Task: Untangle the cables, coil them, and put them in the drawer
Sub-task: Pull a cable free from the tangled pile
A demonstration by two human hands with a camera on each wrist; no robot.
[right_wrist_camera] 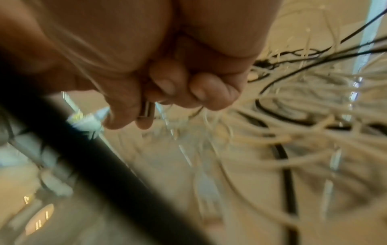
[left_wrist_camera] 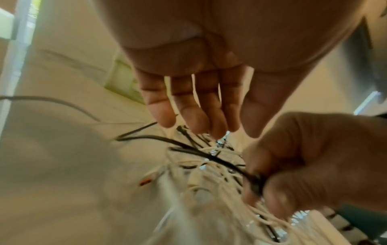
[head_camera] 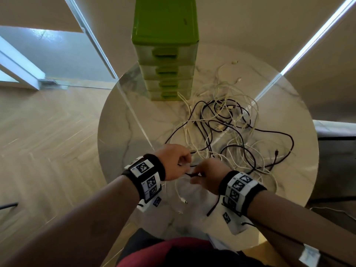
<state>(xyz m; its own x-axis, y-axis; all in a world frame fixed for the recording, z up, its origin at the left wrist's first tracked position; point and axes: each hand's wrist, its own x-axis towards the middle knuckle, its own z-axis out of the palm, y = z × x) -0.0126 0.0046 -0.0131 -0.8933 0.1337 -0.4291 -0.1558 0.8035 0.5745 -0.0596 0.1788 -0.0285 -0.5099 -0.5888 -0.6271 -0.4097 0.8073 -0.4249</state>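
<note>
A tangle of black cables (head_camera: 240, 135) and white cables (head_camera: 233, 93) lies on the round marble table (head_camera: 123, 132), in front of a green drawer unit (head_camera: 165, 54) whose drawers are all closed. My right hand (head_camera: 206, 176) is at the near edge of the tangle and pinches the plug end of a black cable (left_wrist_camera: 209, 155). Its metal connector (right_wrist_camera: 146, 109) pokes out between the curled fingers (right_wrist_camera: 201, 89). My left hand (head_camera: 176, 162) hovers just left of it. Its fingers (left_wrist_camera: 188, 102) are straight and point down, with the tips touching the cables.
A loose white cable end (head_camera: 182, 199) lies near the table's front edge, between my wrists. Wooden floor (head_camera: 48, 141) drops away to the left of the table. A dark piece of furniture (head_camera: 335, 151) stands close on the right. Bare marble shows left of the tangle.
</note>
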